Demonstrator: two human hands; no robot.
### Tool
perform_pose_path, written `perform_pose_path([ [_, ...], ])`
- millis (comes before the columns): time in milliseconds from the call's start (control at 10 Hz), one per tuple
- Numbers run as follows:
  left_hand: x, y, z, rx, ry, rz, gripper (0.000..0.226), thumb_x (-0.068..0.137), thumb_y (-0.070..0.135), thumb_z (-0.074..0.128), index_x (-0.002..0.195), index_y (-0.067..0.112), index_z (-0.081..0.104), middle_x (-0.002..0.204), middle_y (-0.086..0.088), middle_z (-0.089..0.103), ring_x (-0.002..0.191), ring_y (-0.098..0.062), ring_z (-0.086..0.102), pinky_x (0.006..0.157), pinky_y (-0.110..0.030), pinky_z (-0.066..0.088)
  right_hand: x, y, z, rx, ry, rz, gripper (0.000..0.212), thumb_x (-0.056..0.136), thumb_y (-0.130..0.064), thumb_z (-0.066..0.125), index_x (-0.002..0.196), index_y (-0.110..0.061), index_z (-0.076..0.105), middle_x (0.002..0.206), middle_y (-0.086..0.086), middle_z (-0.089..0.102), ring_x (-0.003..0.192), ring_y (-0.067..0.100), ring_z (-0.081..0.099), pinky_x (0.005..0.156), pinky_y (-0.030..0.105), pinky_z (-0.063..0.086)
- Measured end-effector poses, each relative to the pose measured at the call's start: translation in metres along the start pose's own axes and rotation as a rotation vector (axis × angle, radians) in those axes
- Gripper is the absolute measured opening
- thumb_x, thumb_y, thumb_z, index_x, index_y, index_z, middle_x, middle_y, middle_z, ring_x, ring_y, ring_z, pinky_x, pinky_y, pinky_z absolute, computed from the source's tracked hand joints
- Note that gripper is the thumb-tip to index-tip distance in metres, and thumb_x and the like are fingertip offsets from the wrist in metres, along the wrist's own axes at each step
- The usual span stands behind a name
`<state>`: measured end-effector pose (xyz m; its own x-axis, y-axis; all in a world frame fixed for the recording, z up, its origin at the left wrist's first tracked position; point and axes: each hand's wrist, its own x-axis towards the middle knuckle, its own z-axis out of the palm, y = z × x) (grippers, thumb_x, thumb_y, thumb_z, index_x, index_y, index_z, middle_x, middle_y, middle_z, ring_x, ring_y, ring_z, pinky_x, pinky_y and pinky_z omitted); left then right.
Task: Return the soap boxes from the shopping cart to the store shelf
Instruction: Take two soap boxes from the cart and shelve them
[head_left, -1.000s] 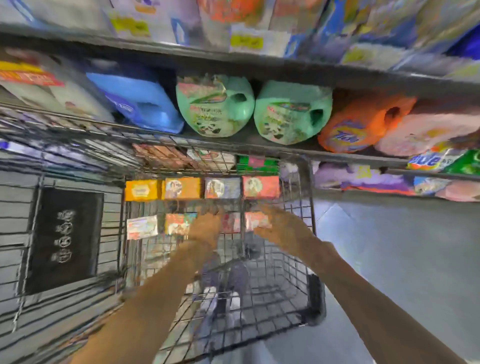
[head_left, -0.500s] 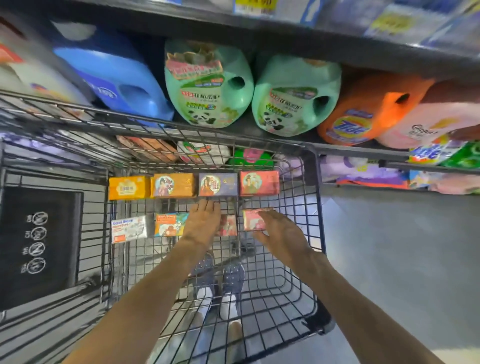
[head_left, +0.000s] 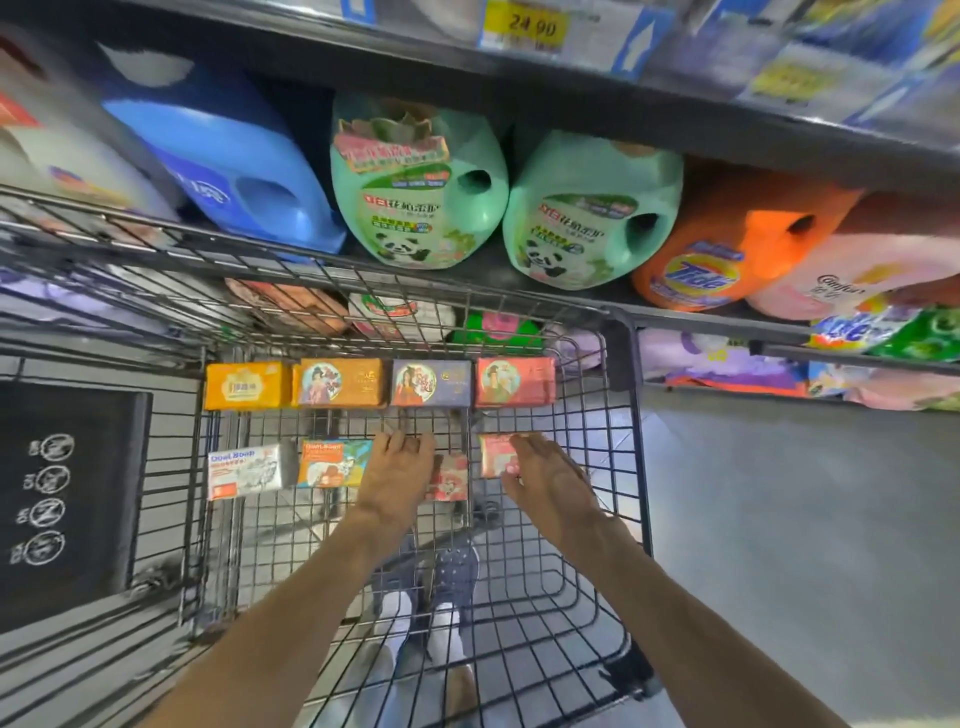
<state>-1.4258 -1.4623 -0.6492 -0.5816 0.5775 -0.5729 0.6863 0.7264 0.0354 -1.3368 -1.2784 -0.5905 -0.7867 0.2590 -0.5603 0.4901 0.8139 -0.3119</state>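
Eight soap boxes lay flat on the wire floor of the shopping cart (head_left: 631, 415), in two rows. Far row, left to right: yellow box (head_left: 244, 385), orange box (head_left: 340, 382), purple box (head_left: 431, 383), red box (head_left: 514, 382), set edge to edge. Near row: white box (head_left: 244, 470), orange-and-teal box (head_left: 332, 462), small red box (head_left: 448, 477), pink box (head_left: 493, 453), with gaps between.

Left hand (head_left: 397, 475) reached down over the near row, fingers (head_left: 410, 444) straight and close together, palm down, lying just left of the small red box and partly over it; no curl round anything visible. Right hand (head_left: 545, 475) lay over the right part of the pink box, fingers (head_left: 530, 447) loosely extended, touching or nearly touching; a firm hold could not be told. Likely both hands placed for a two-box pick-up, one each, not yet closed.

Store shelf (head_left: 571, 98) stood beyond the cart's far wall, upper level holding detergent jugs (head_left: 415, 192); lower level, seen through the wire, held packets. All boxes remained in the cart, so the return looked barely begun.
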Motion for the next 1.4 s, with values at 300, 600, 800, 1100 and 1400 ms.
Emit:
perform_pose_path([
  [300, -0.058, 0.0, -0.023, -0.687, 0.213, -0.078, 0.048, 0.083, 0.023, 0.079, 0.126, 0.02, 0.059, 0.119, 0.007, 0.058, 0.112, -0.012, 0.051, 0.102, -0.028, 0.047, 0.009, -0.003, -0.003, -0.089, 0.097, 0.074, 0.045, 0.097, -0.016, 0.048, 0.14, -0.008, 0.042, 0.144, 0.012, 0.044, 0.134, 0.03, 0.04, 0.112, 0.042, 0.032],
  [600, -0.095, -0.032, -0.005, -0.988, 0.149, -0.249, 0.055, 0.074, 0.029, 0.087, 0.12, 0.03, 0.057, 0.121, 0.01, 0.062, 0.105, -0.01, 0.066, 0.089, -0.036, 0.06, 0.028, 0.004, 0.012, -0.122, -0.04, 0.162, 0.068, 0.089, 0.002, 0.055, 0.15, -0.002, 0.023, 0.154, 0.019, 0.031, 0.143, 0.032, 0.029, 0.117, 0.037, 0.03],
  [800, -0.109, -0.043, 0.0, -1.04, 0.162, -0.274, 0.051, 0.076, 0.025, 0.085, 0.119, 0.029, 0.056, 0.114, 0.014, 0.066, 0.095, -0.003, 0.069, 0.081, -0.024, 0.061, 0.02, 0.018, 0.027, 0.051, -0.003, 0.058, 0.04, 0.097, -0.014, 0.05, 0.134, -0.015, 0.035, 0.142, 0.008, 0.045, 0.127, 0.025, 0.044, 0.112, 0.036, 0.034],
  [1100, -0.131, -0.058, -0.042, -1.404, 0.125, -0.256, 0.052, 0.074, 0.015, 0.087, 0.119, 0.024, 0.062, 0.113, -0.003, 0.071, 0.098, -0.013, 0.072, 0.078, -0.033, 0.062, -0.027, 0.008, -0.014, 0.654, 0.051, -0.103, 0.048, 0.083, -0.004, 0.071, 0.122, -0.021, 0.051, 0.123, 0.007, 0.054, 0.108, 0.028, 0.065, 0.085, 0.042, 0.059],
  [1400, -0.164, -0.057, -0.193, -1.466, 0.334, -0.089, 0.065, 0.042, 0.058, 0.096, 0.097, 0.031, 0.072, 0.098, -0.004, 0.071, 0.093, -0.015, 0.067, 0.086, -0.049, 0.059, -0.137, -0.029, -0.155, 1.086, 0.246, 0.029, 0.064, 0.055, -0.046, 0.091, 0.109, -0.032, 0.059, 0.108, -0.001, 0.064, 0.092, 0.014, 0.064, 0.078, 0.025, 0.055],
])
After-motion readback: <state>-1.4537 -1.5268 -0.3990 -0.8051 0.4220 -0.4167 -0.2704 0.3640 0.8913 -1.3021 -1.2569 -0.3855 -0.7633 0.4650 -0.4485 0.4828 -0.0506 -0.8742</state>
